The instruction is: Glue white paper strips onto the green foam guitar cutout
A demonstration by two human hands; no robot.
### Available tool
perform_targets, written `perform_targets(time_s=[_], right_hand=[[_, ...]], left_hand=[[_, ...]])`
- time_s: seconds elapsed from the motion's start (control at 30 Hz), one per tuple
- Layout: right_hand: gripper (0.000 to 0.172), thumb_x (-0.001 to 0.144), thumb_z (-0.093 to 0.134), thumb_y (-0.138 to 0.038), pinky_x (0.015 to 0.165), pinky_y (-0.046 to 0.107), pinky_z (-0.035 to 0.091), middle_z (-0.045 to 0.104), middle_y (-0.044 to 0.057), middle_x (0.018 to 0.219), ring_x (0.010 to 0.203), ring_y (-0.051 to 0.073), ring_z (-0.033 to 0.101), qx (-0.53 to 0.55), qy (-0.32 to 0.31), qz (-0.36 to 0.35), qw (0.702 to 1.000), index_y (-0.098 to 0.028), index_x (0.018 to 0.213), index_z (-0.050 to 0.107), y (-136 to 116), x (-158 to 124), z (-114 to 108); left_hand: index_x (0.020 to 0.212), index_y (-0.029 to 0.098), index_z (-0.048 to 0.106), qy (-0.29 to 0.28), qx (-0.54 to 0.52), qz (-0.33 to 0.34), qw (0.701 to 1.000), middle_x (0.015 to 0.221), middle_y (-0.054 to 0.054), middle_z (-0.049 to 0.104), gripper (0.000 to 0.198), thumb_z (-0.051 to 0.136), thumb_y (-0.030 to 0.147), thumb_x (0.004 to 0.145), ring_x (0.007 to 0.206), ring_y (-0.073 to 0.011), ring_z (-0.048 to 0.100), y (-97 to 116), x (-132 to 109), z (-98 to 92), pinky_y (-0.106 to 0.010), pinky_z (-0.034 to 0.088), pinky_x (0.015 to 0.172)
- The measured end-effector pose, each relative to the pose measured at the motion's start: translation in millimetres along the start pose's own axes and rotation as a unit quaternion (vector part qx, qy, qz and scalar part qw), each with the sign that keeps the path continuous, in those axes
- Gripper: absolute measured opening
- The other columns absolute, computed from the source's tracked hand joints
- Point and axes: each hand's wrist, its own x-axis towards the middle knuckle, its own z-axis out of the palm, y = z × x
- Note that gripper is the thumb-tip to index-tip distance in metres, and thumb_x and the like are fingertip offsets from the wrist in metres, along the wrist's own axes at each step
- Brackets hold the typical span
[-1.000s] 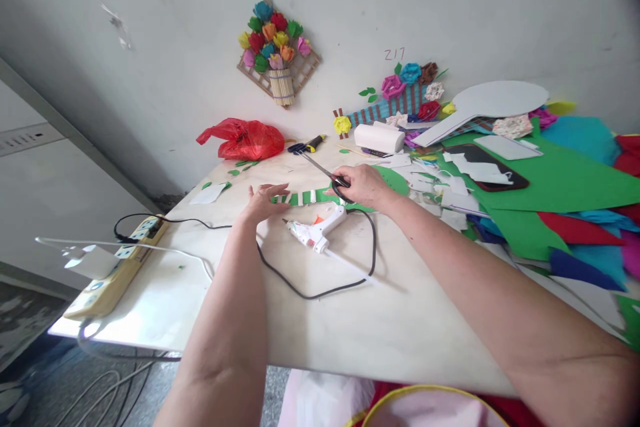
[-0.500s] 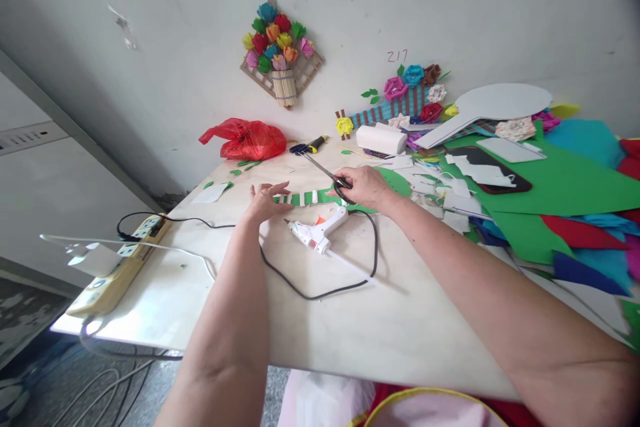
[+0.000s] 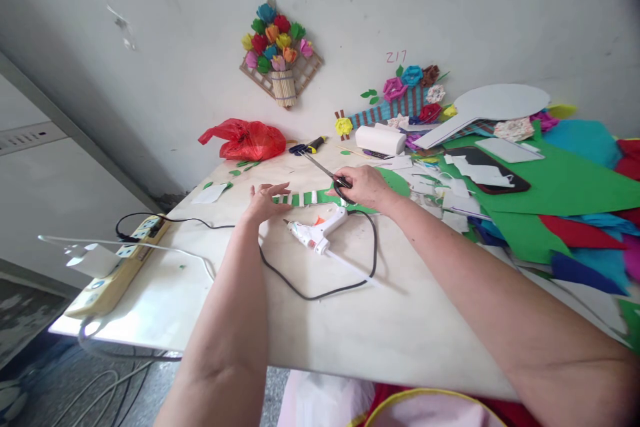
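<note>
My right hand (image 3: 369, 187) is closed around the black handles of a pair of scissors (image 3: 320, 165), whose blades point to the far left, over the table. Under both hands lies a green guitar-shaped cutout (image 3: 395, 180), its narrow neck crossed by several white strips (image 3: 314, 197). At the neck's left end rests my left hand (image 3: 265, 203), fingers spread and touching the cutout. Just in front of the neck lies a white hot glue gun (image 3: 317, 230) with a glue stick in its back and a black cord (image 3: 310, 297) looping around it.
A yellowish power strip (image 3: 120, 267) with a white plug lies along the left edge. Behind stand a red plastic bag (image 3: 250, 140) and yellow-black pliers (image 3: 315, 145). White scraps (image 3: 457, 203), coloured sheets (image 3: 575, 173) and a dark phone-like slab (image 3: 515, 183) fill the right side.
</note>
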Motion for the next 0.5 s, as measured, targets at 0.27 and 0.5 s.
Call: perform_targets(time_s=[0.27,0.5], right_hand=[[0.029,0.068,0.063,-0.048,0.052,0.022,0.032,0.067,0.002,0.069,0.057,0.013,0.055,0.002,0.002,0.002,1.000,-0.022,0.081,0.067,-0.2,0.1,-0.5],[0.028,0.068,0.064,-0.047,0.053,0.022,0.033,0.068,0.002,0.069,0.059,0.014,0.057,0.006,0.008,0.003,1.000,-0.022,0.081,0.067,1.1,0.3,-1.8]], left_hand=[[0.122,0.033,0.052,-0.002,-0.004,0.008,1.000,0.106,-0.002,0.067,0.060,0.066,0.037,0.063,0.124,-0.0267,0.036,1.9,-1.0,0.6,-0.055,-0.004,0.105],[0.112,0.030,0.060,0.036,-0.006,-0.008,0.999,0.112,-0.003,0.064,0.048,0.062,0.044,0.067,0.120,-0.0294,0.040,-2.1,2.5,-5.8,-0.053,0.006,0.106]])
